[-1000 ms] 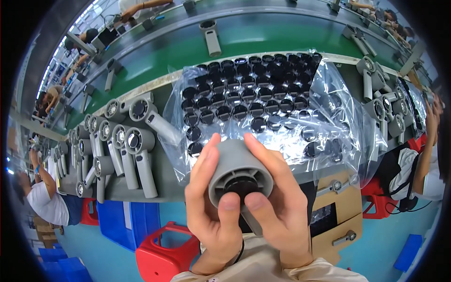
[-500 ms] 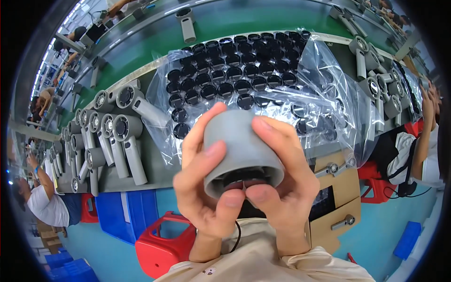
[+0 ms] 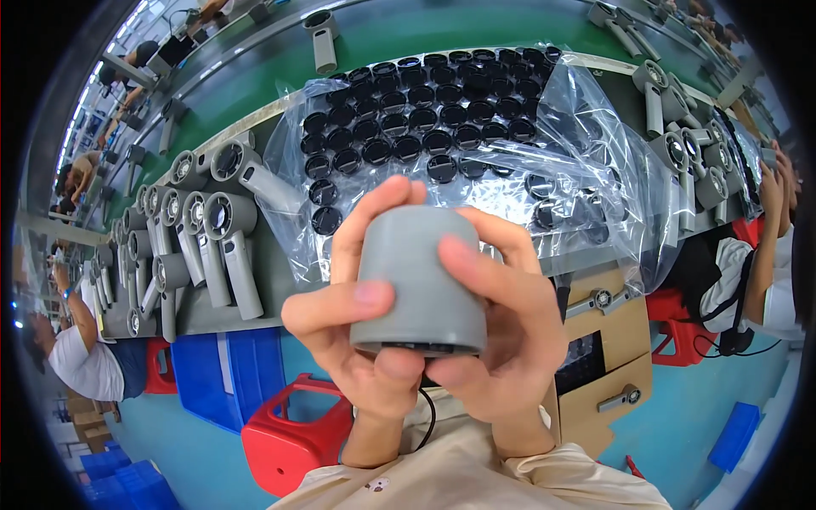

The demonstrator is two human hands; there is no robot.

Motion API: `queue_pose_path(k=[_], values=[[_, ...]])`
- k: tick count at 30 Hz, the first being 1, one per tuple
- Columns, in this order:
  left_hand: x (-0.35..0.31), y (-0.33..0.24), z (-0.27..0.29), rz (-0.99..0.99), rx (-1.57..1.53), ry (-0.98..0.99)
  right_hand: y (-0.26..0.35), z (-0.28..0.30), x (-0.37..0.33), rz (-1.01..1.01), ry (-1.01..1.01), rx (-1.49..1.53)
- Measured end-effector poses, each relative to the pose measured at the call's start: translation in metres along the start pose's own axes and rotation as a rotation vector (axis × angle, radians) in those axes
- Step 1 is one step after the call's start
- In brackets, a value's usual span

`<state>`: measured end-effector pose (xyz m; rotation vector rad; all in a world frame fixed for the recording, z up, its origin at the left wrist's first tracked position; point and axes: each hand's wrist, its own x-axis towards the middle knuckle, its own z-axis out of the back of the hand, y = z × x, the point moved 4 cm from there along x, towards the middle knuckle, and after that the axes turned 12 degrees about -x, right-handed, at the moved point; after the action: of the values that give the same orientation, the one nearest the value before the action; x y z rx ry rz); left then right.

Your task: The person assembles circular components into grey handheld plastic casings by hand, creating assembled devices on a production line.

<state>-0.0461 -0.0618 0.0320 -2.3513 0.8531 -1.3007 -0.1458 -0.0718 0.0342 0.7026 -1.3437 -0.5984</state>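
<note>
So the left hand (image 3: 361,370) and right hand (image 3: 512,361) are wrapped snugly round a gray fan housing (image 3: 418,276), thumbs (image 3: 399,364) at its lower rim (sliver of black showing there). It's in front of clear plastic sheeting (image 3: 599,157) with black round caps (image 3: 437,140) on it; gray handheld fans (image 3: 245,276) are off left.

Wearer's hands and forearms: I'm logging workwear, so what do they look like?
The left hand and right hand are bare, without gloves or visible rings. Loose cream sleeves end on the forearms. A thin black cord shows beside the left wrist.
</note>
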Motion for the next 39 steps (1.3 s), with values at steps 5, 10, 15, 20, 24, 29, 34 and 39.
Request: queue_pose_path(k=[5, 10, 15, 20, 24, 29, 34, 39], values=[[-0.008, -0.006, 0.000, 0.214, -0.027, -0.105, -0.002, -0.001, -0.003, 0.022, -0.047, 0.024], [-0.010, 0.003, 0.013, 0.095, 0.087, -0.188, -0.018, -0.006, -0.003, -0.114, -0.034, 0.097], [-0.004, 0.003, 0.017, 0.179, -0.143, -0.182, -0.007, -0.004, -0.002, -0.170, 0.081, 0.009], [0.005, 0.002, 0.028, 0.195, -0.102, 0.130, 0.007, 0.003, 0.005, -0.072, 0.075, -0.175], [0.005, 0.007, 0.029, 0.058, -0.145, 0.146, 0.005, -0.002, 0.003, -0.074, 0.058, -0.193], [0.008, 0.001, 0.032, 0.035, -0.015, 0.195, -0.009, -0.001, 0.002, -0.026, 0.081, -0.146], [0.004, -0.001, 0.017, -0.071, 0.078, 0.060, -0.024, -0.005, 0.005, 0.163, 0.061, -0.008], [-0.006, 0.000, 0.012, -0.070, 0.161, 0.028, -0.020, -0.008, 0.003, 0.173, 0.008, 0.040]])
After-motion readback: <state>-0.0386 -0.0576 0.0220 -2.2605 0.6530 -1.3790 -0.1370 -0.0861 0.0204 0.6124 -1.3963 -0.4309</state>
